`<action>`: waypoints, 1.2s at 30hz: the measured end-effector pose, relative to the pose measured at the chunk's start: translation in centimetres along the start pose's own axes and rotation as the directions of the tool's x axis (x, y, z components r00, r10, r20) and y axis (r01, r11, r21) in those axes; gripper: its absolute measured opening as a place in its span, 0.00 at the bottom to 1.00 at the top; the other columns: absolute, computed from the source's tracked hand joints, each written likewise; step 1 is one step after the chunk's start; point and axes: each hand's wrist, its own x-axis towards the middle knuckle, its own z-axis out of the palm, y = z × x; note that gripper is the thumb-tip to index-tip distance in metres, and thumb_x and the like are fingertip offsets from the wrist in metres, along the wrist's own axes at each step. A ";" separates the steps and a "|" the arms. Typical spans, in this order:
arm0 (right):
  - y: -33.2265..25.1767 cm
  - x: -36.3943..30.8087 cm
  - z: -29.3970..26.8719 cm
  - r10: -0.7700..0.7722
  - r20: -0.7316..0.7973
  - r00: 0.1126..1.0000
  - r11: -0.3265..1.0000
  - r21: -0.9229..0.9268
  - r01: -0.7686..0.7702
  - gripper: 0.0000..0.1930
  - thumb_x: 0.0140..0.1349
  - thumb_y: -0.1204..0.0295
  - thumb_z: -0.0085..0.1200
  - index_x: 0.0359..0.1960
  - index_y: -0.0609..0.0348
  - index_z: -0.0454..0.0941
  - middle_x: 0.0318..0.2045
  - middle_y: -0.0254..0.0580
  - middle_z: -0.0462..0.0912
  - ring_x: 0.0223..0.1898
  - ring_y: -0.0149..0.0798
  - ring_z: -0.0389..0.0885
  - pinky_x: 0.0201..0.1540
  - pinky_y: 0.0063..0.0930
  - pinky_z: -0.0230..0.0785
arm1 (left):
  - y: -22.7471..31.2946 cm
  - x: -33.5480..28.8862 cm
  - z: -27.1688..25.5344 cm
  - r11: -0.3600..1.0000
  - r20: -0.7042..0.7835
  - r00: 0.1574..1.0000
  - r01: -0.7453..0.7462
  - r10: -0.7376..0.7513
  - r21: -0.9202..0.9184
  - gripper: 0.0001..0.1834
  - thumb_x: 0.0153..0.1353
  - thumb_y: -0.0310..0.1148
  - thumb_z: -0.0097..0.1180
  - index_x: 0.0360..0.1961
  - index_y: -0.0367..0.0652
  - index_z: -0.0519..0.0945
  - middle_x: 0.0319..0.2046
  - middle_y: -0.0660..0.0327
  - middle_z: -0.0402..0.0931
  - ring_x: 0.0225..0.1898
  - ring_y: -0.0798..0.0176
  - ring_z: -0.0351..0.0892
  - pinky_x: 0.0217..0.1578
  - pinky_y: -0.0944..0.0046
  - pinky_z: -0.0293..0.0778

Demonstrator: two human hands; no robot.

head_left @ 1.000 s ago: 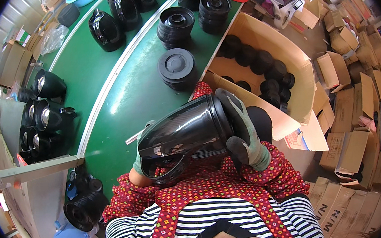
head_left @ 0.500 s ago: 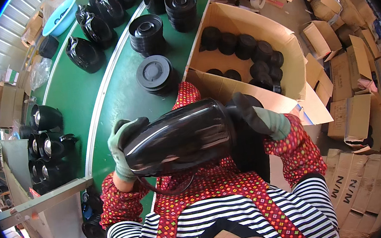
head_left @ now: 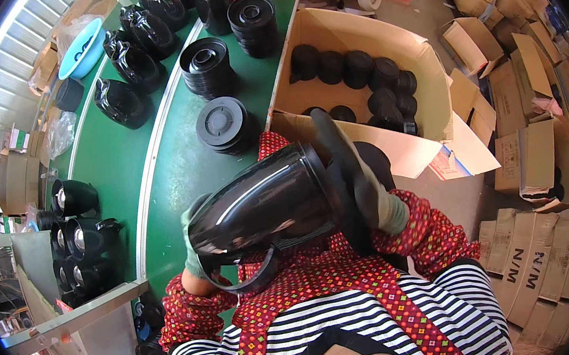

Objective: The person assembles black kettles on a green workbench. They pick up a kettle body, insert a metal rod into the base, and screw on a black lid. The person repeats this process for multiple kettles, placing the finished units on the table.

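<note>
Across my lap lies a glossy black jug [head_left: 266, 197], tilted on its side with its loop handle [head_left: 250, 279] toward me. My left hand [head_left: 193, 240], in a green-grey glove with dark fingers, grips its narrower left end; the jug hides part of those fingers. At the wider right end my right hand [head_left: 362, 182], gloved alike, has its fingers stretched out along the rim, its palm turned to the jug. Just beyond, on the green table, stand a stack of black round lids [head_left: 222, 123] and another stack of black ringed parts [head_left: 206, 67].
More black jugs [head_left: 123, 101] stand on the green table [head_left: 176, 211] at the far left, near a light-blue basin [head_left: 82, 49]. An open cardboard box [head_left: 417, 50] holding black round parts is at the right. Stacked cartons [head_left: 539, 254] fill the right side; metal-lined black vessels [head_left: 84, 239] sit at left.
The jug has turned, its right end rising and its handle coming into view below. My right hand has straightened its fingers upward along the wide end. My left hand keeps its grip.
</note>
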 end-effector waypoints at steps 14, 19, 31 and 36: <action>0.9 -1.4 1.4 -0.337 -0.038 0.941 0.941 -0.045 0.335 0.49 0.73 0.44 0.55 0.82 0.64 0.48 0.82 0.53 0.50 0.80 0.45 0.56 0.80 0.38 0.52 | 0.8 1.4 3.1 0.980 0.109 0.980 -0.176 0.166 0.091 0.31 0.56 0.39 0.75 0.57 0.33 0.82 0.52 0.52 0.86 0.52 0.59 0.86 0.58 0.56 0.80; 2.6 0.7 -0.9 0.405 -0.054 0.913 0.765 0.567 -0.306 0.40 0.78 0.43 0.46 0.78 0.63 0.56 0.69 0.46 0.73 0.65 0.40 0.77 0.72 0.37 0.67 | 9.6 4.2 2.8 0.629 0.136 0.860 -0.459 0.492 0.628 0.30 0.44 0.40 0.79 0.48 0.36 0.87 0.32 0.52 0.81 0.37 0.48 0.86 0.40 0.56 0.80; 3.9 0.3 0.1 -0.087 -0.213 0.973 0.898 0.406 0.170 0.30 0.83 0.57 0.43 0.79 0.59 0.57 0.72 0.46 0.68 0.73 0.40 0.67 0.77 0.33 0.55 | 3.8 4.9 2.0 0.990 -0.109 0.993 -0.019 0.034 0.139 0.21 0.67 0.35 0.55 0.53 0.30 0.85 0.44 0.54 0.86 0.45 0.57 0.87 0.52 0.59 0.82; 1.6 -0.3 1.3 -0.327 -0.177 0.928 0.943 -0.122 0.309 0.32 0.82 0.53 0.42 0.79 0.59 0.58 0.74 0.51 0.66 0.75 0.46 0.66 0.77 0.36 0.53 | 0.2 2.7 1.4 0.999 -0.102 0.995 -0.002 0.007 0.047 0.27 0.51 0.32 0.74 0.52 0.31 0.83 0.47 0.54 0.87 0.51 0.56 0.87 0.56 0.58 0.81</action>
